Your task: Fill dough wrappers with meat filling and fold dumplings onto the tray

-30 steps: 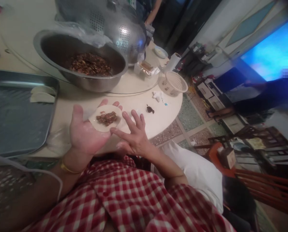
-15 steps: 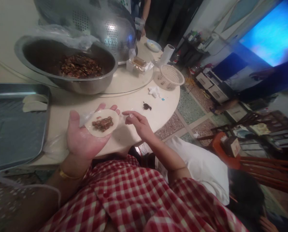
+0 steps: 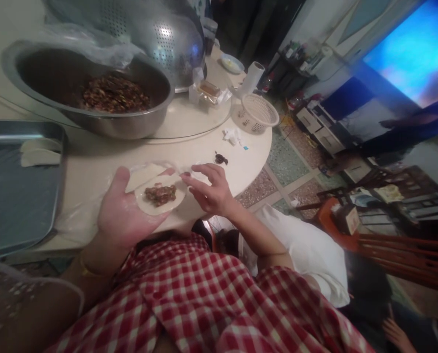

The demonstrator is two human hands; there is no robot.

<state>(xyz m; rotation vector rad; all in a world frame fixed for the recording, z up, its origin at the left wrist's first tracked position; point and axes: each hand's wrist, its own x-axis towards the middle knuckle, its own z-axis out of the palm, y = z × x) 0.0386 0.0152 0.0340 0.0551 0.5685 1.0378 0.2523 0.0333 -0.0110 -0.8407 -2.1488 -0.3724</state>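
Note:
My left hand point(image 3: 125, 211) lies palm up over the table's near edge, cradling a round dumpling wrapper point(image 3: 160, 196) with a mound of brown minced filling at its centre. Another flat piece of dough point(image 3: 143, 175) rests by my left fingertips. My right hand point(image 3: 207, 189) hovers just right of the wrapper, fingers curled and apart, fingertips at its right rim. Behind them stands a large steel bowl point(image 3: 94, 93) of the same brown filling.
A steel tray point(image 3: 16, 191) at left holds two folded dumplings point(image 3: 38, 152). A perforated steel colander point(image 3: 160, 39), a small packet point(image 3: 207, 90), a white basket point(image 3: 257, 113), a paper roll and scraps sit on the round table point(image 3: 204, 142). Red chairs stand right.
My right hand pulled back to a pinch, then came forward with its fingers spread at the wrapper's right edge. A second piece of dough now shows by my left fingertips.

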